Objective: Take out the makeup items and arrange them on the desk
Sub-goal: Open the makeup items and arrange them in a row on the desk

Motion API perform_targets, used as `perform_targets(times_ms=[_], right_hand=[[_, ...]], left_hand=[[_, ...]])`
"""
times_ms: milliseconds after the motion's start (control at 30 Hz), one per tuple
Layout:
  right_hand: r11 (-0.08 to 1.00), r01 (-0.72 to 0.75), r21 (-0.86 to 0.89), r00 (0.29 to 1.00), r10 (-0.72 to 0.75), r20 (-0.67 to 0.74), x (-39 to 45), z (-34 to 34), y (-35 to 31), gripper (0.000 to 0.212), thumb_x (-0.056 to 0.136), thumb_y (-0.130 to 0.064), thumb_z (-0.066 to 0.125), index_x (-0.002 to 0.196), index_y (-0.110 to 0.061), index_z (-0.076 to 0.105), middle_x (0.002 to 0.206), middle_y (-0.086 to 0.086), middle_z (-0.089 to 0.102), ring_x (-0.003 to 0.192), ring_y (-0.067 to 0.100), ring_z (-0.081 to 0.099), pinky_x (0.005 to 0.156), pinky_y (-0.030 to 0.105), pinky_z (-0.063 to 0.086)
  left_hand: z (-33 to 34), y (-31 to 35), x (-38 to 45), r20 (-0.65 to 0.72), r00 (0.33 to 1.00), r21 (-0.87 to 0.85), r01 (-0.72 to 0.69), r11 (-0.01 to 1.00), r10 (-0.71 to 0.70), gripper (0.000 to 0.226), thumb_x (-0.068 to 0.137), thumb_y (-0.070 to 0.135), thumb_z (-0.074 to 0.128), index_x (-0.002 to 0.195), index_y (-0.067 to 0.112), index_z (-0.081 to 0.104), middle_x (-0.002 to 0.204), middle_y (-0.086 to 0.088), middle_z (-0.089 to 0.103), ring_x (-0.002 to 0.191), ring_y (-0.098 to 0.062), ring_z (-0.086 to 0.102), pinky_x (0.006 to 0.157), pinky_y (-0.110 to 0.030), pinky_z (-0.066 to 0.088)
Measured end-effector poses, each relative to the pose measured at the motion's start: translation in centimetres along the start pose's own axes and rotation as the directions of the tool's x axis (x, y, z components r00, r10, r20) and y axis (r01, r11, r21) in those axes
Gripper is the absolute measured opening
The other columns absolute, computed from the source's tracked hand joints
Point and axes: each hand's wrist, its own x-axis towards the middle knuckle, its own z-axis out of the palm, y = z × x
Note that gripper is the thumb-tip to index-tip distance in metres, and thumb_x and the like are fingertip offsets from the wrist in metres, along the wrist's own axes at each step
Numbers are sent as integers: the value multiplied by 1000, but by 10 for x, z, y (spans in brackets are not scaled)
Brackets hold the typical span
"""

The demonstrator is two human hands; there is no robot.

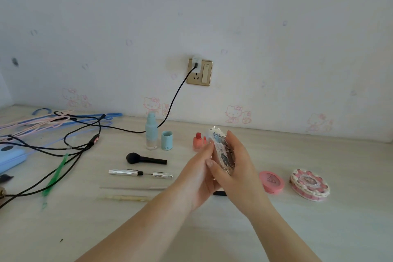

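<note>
Pink compacts (271, 182) flank both hands (217, 168) clasping an ornate compact (222, 149) (cables (70, 147) leftward).

Two bare forearms are showing here, both coming up from the bottom edge, no sleeves in sight at all. Nothing's sitting on either wrist, no watch, no bracelet, and I'm not seeing any rings on the fingers. The left hand (196, 178) is showing short nails, one looking like it's wearing a pale polish, though it's too blurry to swear by. The right hand (236, 168) is mostly showing its back, so its nails aren't really readable.
</note>
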Motion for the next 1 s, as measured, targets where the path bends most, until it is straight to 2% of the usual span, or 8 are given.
perform_targets(times_ms=[133, 333, 433, 533, 667, 767, 867, 1000], right_hand=[[999, -24, -42, 998, 22, -55, 6, -17, 10, 60, 90, -27, 57, 143, -33, 30, 139, -16, 43, 127, 0, 41, 101, 19, 35], [994, -110, -7, 985, 108, -131, 24, -44, 21, 44, 94, -27, 47, 136, -37, 41, 118, -21, 58, 111, 2, 54, 91, 23, 42], [967, -170, 192, 958, 208, -199, 40, -63, 29, 39, 95, -26, 42, 133, -35, 46, 104, -29, 58, 109, 4, 56, 90, 25, 42], [934, -214, 285, 941, 275, -196, 57, -80, 38, 37, 97, -27, 39, 132, -34, 47, 116, -20, 54, 112, 3, 49, 87, 18, 39], [837, -345, 424, 863, 461, -208, 84, -96, 64, 26, 83, -42, 46, 105, -46, 59, 126, -13, 58, 119, 13, 53, 103, 42, 42], [751, -363, 551, 837, 523, -162, 100, -105, 78, 25, 91, -21, 50, 109, -31, 64, 101, -5, 68, 90, 16, 63, 86, 39, 53], [717, -408, 565, 841, 536, -72, 115, -107, 90, 39, 90, -5, 47, 70, -27, 72, 67, -8, 68, 73, 18, 57, 79, 37, 49], [669, -456, 587, 809, 587, -40, 131, -101, 112, 35, 89, -2, 43, 110, -24, 61, 94, 0, 66, 81, 23, 56, 72, 34, 47]], left_hand=[[22, -13, 15, -34, 999, -78, 2, 997, -5, 32, 93, 46, 48, 98, 24, 72, 103, 1, 73, 94, -13, 70, 75, -27, 51], [57, -22, 51, -84, 996, -109, 13, 994, -22, 46, 95, 49, 42, 114, 14, 66, 113, -5, 70, 102, -18, 67, 81, -29, 52], [67, -24, 71, -95, 995, -71, 23, 997, -29, 54, 99, 48, 26, 117, 15, 64, 113, -6, 70, 95, -21, 67, 74, -31, 53], [69, -25, 91, -141, 990, -36, 8, 999, -13, 52, 100, 47, 25, 111, 15, 65, 103, -7, 72, 86, -22, 67, 71, -32, 54], [70, -18, 114, -238, 971, 34, 39, 999, -30, 45, 99, 45, 34, 97, 12, 65, 88, -9, 69, 73, -23, 64, 54, -29, 57], [67, -10, 131, -261, 965, 69, 31, 997, -12, 42, 99, 44, 36, 92, 13, 64, 82, -7, 68, 67, -22, 63, 42, -26, 54], [62, -6, 145, -274, 962, 166, 27, 986, 20, 41, 99, 40, 38, 86, 13, 65, 77, -7, 69, 65, -23, 64, 45, -28, 55], [55, -2, 155, -328, 934, 329, -24, 944, 138, 34, 99, 17, 37, 72, 14, 58, 61, -3, 66, 62, -24, 60, 59, -34, 52]])
